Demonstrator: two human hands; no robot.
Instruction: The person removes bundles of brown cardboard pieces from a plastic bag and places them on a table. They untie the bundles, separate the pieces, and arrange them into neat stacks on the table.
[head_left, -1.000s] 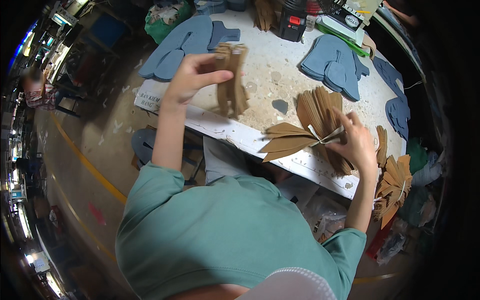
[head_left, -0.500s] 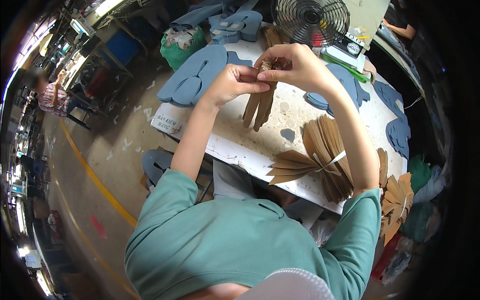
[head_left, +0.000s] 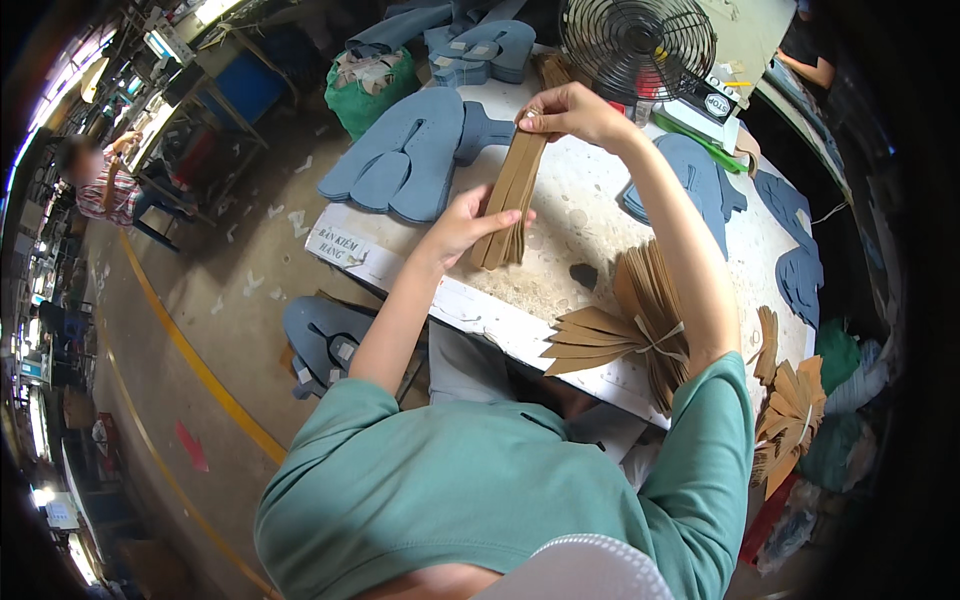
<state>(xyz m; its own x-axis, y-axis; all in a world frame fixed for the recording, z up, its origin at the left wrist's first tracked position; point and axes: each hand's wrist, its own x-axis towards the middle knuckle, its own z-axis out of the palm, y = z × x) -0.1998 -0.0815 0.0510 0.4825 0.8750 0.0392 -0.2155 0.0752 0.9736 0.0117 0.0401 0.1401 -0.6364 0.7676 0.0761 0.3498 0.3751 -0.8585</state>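
Both my hands hold a bundle of long brown strips [head_left: 512, 185], tilted above the white worktable [head_left: 470, 312]. My left hand [head_left: 470, 225] is wrapped round its lower part, thumb across the front. At the upper end my right hand [head_left: 572, 115] pinches the strips between thumb and fingers. A fanned bundle of brown pieces [head_left: 655, 330], tied with a white band, lies on the table below my right forearm. Left of the held strips rests a stack of blue-grey cut pieces [head_left: 405, 160]. A dark scrap [head_left: 583, 275] lies on the tabletop.
A black fan [head_left: 638, 45] stands at the back beside a green tray [head_left: 700, 145]. More blue-grey pieces [head_left: 690, 180] lie on the right. Beyond the left edge is a green sack [head_left: 372, 95]. A loose brown bundle [head_left: 792, 415] is at the right. Another person [head_left: 105, 185] sits far left.
My left hand has slid down toward the strips' lower end, while the right stays at the top. The strips, earlier splayed in two, now lie together. The dark scrap looks darker.
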